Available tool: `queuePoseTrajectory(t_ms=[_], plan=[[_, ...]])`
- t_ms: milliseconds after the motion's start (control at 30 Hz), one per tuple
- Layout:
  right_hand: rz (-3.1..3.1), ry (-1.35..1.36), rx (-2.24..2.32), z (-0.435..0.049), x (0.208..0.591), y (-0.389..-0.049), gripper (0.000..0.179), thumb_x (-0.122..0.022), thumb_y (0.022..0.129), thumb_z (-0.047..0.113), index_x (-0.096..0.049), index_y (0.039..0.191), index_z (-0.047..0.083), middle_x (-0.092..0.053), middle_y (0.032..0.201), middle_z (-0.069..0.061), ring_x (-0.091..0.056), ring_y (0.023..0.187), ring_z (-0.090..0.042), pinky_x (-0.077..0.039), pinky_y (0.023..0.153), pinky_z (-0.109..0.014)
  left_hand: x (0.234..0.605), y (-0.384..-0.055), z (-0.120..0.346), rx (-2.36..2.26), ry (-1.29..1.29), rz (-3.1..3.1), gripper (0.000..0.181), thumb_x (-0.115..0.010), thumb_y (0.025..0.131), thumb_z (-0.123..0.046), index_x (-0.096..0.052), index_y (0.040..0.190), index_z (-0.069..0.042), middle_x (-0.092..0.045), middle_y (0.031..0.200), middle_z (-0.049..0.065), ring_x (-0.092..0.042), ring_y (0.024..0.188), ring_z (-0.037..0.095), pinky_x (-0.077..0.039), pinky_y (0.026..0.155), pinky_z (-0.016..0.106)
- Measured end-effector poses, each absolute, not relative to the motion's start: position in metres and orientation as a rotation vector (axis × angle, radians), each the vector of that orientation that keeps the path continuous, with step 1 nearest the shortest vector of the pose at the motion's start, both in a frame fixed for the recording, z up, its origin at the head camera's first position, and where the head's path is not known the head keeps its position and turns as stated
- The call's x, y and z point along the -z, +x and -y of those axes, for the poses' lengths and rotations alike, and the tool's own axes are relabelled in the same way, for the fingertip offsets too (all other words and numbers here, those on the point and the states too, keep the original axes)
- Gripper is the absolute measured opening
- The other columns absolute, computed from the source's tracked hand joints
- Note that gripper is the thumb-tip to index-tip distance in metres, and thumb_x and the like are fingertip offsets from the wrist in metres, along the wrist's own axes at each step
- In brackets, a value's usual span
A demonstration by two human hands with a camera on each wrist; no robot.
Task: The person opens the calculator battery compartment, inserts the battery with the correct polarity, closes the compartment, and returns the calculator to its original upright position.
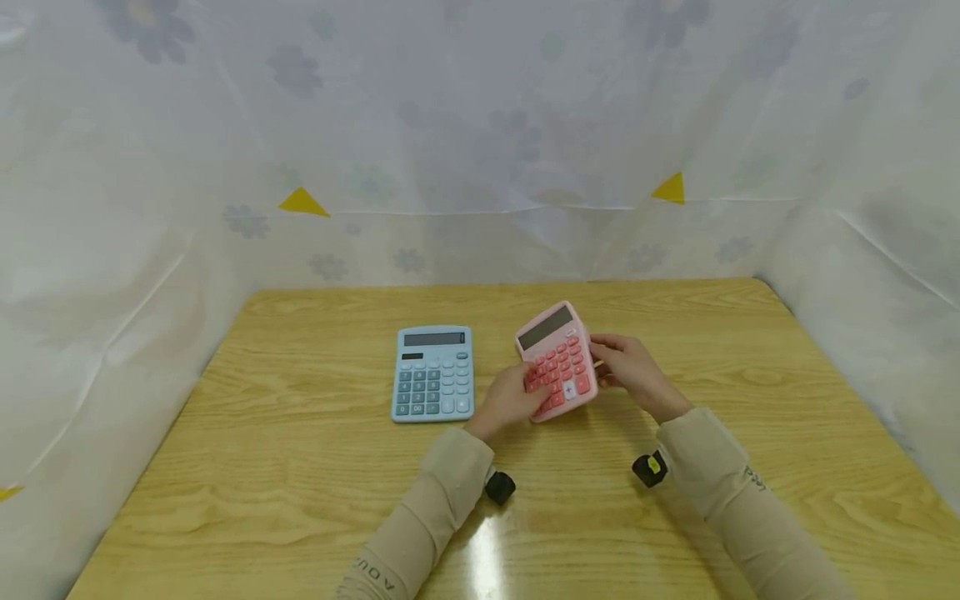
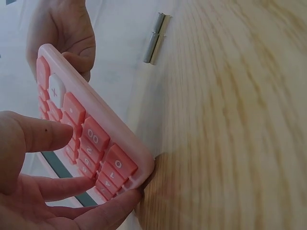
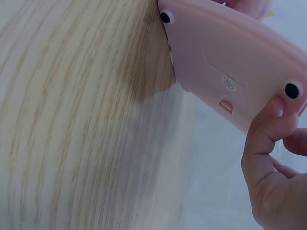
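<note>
A pink calculator (image 1: 557, 362) stands tilted over the wooden table (image 1: 300, 500), its right side raised and a lower corner down at the tabletop. My right hand (image 1: 633, 372) grips its right edge, with a fingertip against the pink back (image 3: 216, 62) near a round black foot (image 3: 291, 90). Across the front lies my left hand (image 1: 513, 398), its thumb and fairly straight fingers over the red keys (image 2: 93, 136); one fingertip is at the bottom corner. To the left, a light blue calculator (image 1: 432, 375) lies flat, face up.
Flower-patterned white sheeting (image 1: 480, 150) hangs behind the table and at both sides, with yellow tape pieces (image 1: 303, 202) on it. A small silvery bar (image 2: 154, 38) shows past the pink calculator in the left wrist view.
</note>
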State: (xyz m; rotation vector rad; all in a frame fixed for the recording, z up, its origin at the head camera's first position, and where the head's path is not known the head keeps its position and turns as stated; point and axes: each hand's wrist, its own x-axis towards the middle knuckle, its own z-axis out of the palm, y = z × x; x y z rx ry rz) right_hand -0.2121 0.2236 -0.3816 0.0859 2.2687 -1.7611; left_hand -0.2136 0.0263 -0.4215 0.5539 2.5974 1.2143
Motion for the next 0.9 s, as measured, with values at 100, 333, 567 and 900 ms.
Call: queuePoseTrajectory(t_ms=[100,333,567,900], plan=[[-2.25,0.089,1.779,-0.222,0.381,-0.212,0.047,-0.038,0.099,0.022,-0.034,0.135,-0.007,-0.056,0.091,-0.006,-0.057,0.068,-0.009,-0.047,0.058,-0.024,0.421,-0.213,-0.027,-1.231,0.554,-2.587,0.049,-0.056,0.089,-0.024,-0.047,0.128,0.005,-0.056,0.119,0.017,-0.055,0.105,0.022,-0.044,0.087,0.031],[-2.237,0.105,1.787,-0.217,0.38,-0.211,0.047,-0.035,0.099,0.023,-0.034,0.134,-0.008,-0.053,0.094,-0.008,-0.058,0.07,-0.009,-0.049,0.062,-0.026,0.419,-0.213,-0.026,-1.268,0.591,-2.589,0.043,-0.059,0.087,-0.021,-0.053,0.12,0.006,-0.06,0.108,0.016,-0.056,0.088,0.017,-0.046,0.079,0.029],[-2.226,0.125,1.745,-0.212,0.383,-0.211,0.054,-0.032,0.099,0.033,-0.033,0.135,-0.008,-0.053,0.1,-0.011,-0.058,0.073,-0.009,-0.047,0.062,-0.027,0.417,-0.212,-0.027,-1.295,0.586,-2.587,0.041,-0.059,0.087,-0.021,-0.055,0.119,0.006,-0.059,0.107,0.016,-0.055,0.09,0.019,-0.046,0.078,0.031],[-2.181,0.129,1.739,-0.208,0.384,-0.21,0.061,-0.031,0.098,0.042,-0.033,0.136,-0.005,-0.048,0.118,-0.022,-0.059,0.076,-0.011,-0.049,0.066,-0.029,0.419,-0.211,-0.027,-1.295,0.525,-2.576,0.049,-0.054,0.09,-0.032,-0.051,0.123,0.004,-0.058,0.115,0.016,-0.055,0.097,0.019,-0.045,0.081,0.031]])
